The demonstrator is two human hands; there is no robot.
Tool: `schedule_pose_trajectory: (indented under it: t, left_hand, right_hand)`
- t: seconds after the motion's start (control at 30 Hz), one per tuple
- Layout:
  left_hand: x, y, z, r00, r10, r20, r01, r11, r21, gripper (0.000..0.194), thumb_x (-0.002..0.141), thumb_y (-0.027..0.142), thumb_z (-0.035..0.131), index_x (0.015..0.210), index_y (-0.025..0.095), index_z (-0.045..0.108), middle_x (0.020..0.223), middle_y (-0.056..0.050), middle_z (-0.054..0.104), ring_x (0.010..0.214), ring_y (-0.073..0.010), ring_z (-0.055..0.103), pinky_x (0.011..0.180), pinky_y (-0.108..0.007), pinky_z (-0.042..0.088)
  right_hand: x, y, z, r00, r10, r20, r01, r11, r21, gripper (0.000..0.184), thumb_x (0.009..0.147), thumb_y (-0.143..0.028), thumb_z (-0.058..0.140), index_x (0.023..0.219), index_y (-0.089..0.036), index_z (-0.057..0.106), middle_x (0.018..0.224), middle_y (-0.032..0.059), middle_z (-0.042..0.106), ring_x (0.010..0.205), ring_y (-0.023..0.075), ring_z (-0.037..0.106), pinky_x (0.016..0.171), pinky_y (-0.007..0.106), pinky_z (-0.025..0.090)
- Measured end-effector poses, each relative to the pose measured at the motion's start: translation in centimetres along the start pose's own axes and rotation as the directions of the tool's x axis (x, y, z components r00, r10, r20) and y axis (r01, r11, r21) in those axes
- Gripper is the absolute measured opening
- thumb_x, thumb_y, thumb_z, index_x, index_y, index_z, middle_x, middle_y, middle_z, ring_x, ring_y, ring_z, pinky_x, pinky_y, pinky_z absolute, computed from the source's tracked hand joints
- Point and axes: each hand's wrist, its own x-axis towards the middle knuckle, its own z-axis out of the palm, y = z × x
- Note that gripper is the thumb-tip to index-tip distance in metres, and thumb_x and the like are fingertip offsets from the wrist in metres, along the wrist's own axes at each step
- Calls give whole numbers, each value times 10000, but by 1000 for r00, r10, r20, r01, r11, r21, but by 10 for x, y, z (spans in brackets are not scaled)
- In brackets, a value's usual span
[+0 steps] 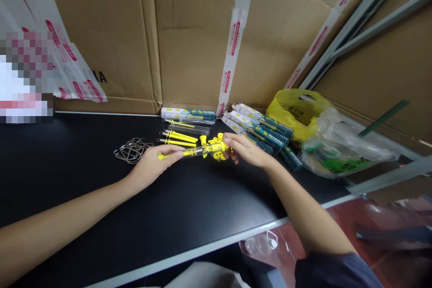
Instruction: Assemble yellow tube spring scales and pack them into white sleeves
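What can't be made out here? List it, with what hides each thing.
Head view:
- Yellow tool: its middle is hidden by the left hand and right hand.
- Print on the boxed packs: too small.
- Clear bag contents: blurred by plastic.
- Patch at left edge: pixelated.

Bare forearms, a dark navy sleeve above the right hand (248, 149).

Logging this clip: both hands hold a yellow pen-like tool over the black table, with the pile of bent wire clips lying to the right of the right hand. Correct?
Not quite. The head view shows the wire clips lying left of the left hand, not beside the right hand. Both hands do hold the yellow tool over the black table.
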Motion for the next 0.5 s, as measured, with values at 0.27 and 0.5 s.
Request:
schedule_pose_trajectory:
  t: [0.27, 0.5]
  left_hand:
    - [1, -3, -1, 999, -30, 14, 30, 999, -41, 455, 743, 529, 667, 962, 140, 755, 522, 47, 447, 441, -76, 348, 398, -210, 252]
    - [-1, 2, 1, 998, -51, 21, 53, 987, -153, 431, 732, 483, 705, 999, 146, 685, 543, 69, 450, 395, -49, 320, 356, -186, 233]
  right_hand:
    - [1, 4, 0, 995, -87, -56, 94, 987, 132, 312, 905, -449, 588, 1072, -211, 473, 812, -12, 599, 613, 94, 575, 501, 198, 512]
    - [1, 6, 1, 986, -158, -55, 165, 969, 185, 301, 828, -310, 713, 1016, -174, 521, 877, 23, 654, 691, 101, 631, 610, 224, 552]
